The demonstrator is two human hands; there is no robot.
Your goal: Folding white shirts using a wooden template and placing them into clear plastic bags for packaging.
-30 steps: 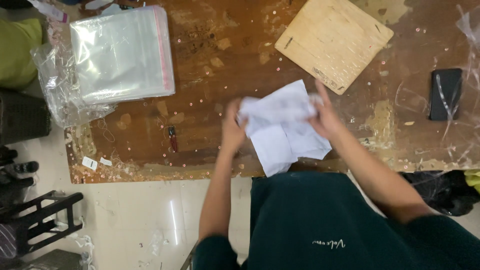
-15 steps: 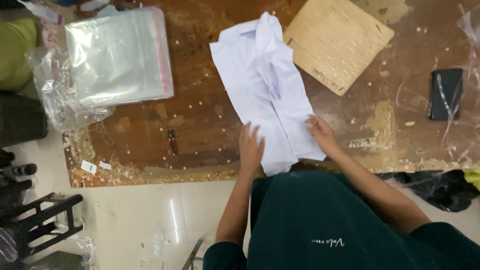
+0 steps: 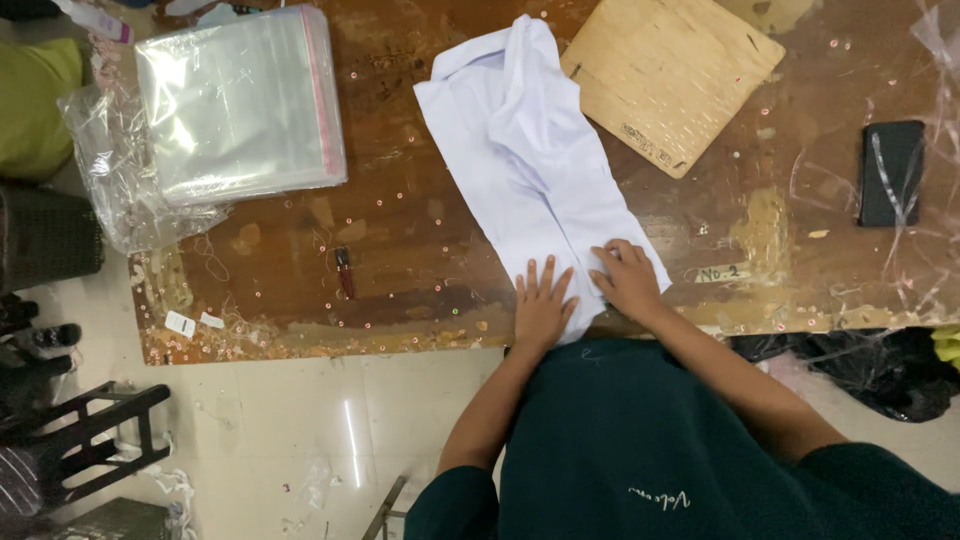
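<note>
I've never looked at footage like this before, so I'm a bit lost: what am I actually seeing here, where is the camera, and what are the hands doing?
The camera sits on a person's head and looks straight down, so you see their own arms from above. There is no machine. The left hand lies flat, fingers spread, on the near end of a white garment stretched out on a worn wooden table. The right hand presses the same end beside it. Neither hand grips anything. Also on the table: a stack of clear plastic bags, a light wooden board and a dark phone.
</note>
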